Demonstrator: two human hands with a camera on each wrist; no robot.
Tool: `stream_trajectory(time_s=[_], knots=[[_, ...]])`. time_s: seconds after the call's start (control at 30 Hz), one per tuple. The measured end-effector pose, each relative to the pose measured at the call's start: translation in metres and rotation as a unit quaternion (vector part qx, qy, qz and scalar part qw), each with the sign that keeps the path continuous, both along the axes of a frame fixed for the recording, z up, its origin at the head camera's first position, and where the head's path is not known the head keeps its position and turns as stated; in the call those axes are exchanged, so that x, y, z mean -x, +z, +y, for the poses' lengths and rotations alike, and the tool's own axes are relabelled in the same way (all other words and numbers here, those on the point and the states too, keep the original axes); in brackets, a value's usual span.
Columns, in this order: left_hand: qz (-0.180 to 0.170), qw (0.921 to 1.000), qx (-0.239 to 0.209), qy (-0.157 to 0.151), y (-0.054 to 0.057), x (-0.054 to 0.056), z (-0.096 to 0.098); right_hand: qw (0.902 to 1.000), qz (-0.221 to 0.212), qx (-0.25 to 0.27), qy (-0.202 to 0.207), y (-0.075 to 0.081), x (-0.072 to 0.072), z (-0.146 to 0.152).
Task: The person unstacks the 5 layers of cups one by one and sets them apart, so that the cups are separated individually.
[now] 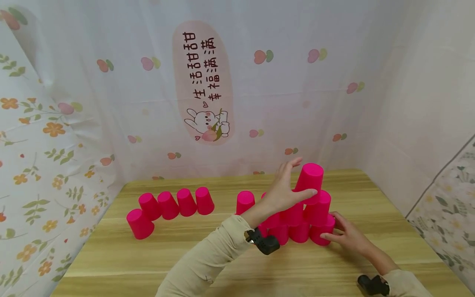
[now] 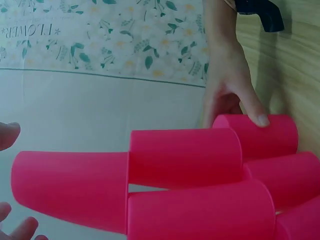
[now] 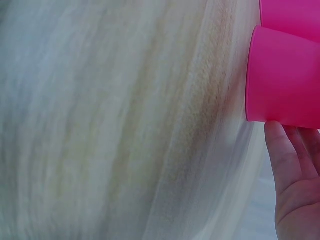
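Upside-down pink cups are stacked in tiers on the right of the table. The top cup (image 1: 311, 179) rests its rim across two cups below it. My left hand (image 1: 283, 192) is spread around this top cup, and the left wrist view shows the thumb (image 2: 7, 135) and fingertips (image 2: 22, 230) apart from its sides. Low at the right end, my right hand (image 1: 350, 235) holds the bottom corner cup (image 1: 320, 235), thumb in front and fingers at the far side. In the right wrist view its fingers (image 3: 285, 155) meet that cup's side. My left forearm hides part of the stack.
Several pink cups (image 1: 168, 205) stand upside down in a bent row on the left of the wooden table (image 1: 111, 264). Another cup (image 1: 245, 201) stands near the stack's left end. A patterned curtain (image 1: 297, 103) hangs behind the table.
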State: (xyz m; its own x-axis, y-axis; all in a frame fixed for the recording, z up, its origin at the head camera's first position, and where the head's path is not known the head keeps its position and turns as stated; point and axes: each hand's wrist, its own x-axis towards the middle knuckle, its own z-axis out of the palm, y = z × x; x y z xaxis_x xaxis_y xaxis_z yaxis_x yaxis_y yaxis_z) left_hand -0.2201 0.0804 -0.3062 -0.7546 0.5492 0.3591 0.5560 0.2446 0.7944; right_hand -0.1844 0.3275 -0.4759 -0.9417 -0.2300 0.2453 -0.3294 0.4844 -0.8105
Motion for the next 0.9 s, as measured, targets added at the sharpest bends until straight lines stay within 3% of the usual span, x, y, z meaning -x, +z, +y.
stream_trajectory(time_s=[0.2, 0.4, 0.7, 0.9], knots=[[-0.044, 0.9990, 0.004, 0.002, -0.007, 0.002, 0.017, 0.9999, -0.011, -0.006, -0.009, -0.001, 0.001, 0.000], [-0.067, 0.9967, -0.021, 0.040, -0.014, 0.003, 0.026, 1.0000, -0.005, 0.000, -0.005, -0.003, 0.002, -0.001], [-0.062, 0.9949, -0.028, 0.074, -0.023, 0.003, 0.030, 0.9997, 0.023, 0.005, 0.009, -0.003, 0.003, 0.000], [-0.040, 0.9946, -0.071, 0.065, -0.010, 0.004, 0.016, 0.9994, 0.031, 0.006, 0.012, -0.003, 0.002, 0.001]])
